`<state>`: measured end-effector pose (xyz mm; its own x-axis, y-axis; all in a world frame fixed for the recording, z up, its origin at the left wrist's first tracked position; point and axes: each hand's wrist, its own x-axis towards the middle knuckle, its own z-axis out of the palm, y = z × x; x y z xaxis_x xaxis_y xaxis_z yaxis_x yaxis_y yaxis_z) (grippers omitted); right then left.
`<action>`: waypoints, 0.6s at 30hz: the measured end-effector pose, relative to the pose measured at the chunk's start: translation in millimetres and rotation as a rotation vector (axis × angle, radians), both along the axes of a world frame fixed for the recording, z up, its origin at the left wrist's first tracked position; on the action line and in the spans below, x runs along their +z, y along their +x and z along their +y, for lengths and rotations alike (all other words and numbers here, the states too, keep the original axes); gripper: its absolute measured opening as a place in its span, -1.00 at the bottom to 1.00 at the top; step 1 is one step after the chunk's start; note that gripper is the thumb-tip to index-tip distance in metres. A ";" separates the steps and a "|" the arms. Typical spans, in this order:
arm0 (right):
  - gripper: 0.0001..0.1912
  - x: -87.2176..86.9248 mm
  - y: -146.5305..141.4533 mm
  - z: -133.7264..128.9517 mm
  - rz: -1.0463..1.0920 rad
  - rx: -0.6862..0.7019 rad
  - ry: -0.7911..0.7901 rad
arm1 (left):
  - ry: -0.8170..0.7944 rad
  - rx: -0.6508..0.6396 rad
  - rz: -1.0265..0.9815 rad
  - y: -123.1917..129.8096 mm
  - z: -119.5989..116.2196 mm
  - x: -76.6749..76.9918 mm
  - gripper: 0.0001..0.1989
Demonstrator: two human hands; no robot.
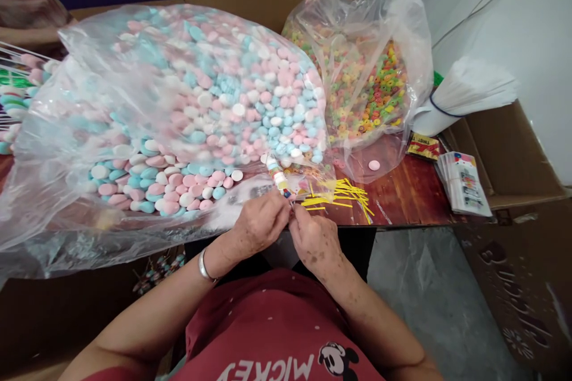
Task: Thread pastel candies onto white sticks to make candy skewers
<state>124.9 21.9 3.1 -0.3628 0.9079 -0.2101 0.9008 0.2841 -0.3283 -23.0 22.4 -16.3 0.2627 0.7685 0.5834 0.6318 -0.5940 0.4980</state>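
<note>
Just left of the yellow strips, the left hand and right hand met, fingers clamped on the near end of a candy stack. Fastening that end seemed the step in hand; the next move called for a firm, steady twist.

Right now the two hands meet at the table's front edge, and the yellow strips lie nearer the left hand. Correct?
Not quite: the head view shows the yellow strips nearer the right hand. The rest stands.
</note>
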 end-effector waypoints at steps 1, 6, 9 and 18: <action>-0.60 -1.5 2.5 0.1 0.070 -0.013 0.016 | -0.075 0.082 -0.155 0.3 -0.9 -0.1 -0.82; -0.66 -4.7 15.6 -2.5 0.624 -0.049 -0.126 | -0.438 0.411 -1.104 -0.6 6.7 -0.9 -0.80; -0.70 -4.7 17.7 -5.7 0.939 -0.084 -0.429 | -0.625 0.196 -1.474 0.8 16.6 5.1 -0.62; -0.79 6.3 17.2 -7.6 1.534 -0.129 -1.039 | -0.849 -0.145 -1.951 16.6 21.5 29.5 -0.67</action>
<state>142.0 14.3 9.4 -0.6972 0.6801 -0.2266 -0.3190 -0.5774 -0.7515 -6.4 43.9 13.3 -0.0305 0.9602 -0.2778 -0.9138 0.0859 0.3971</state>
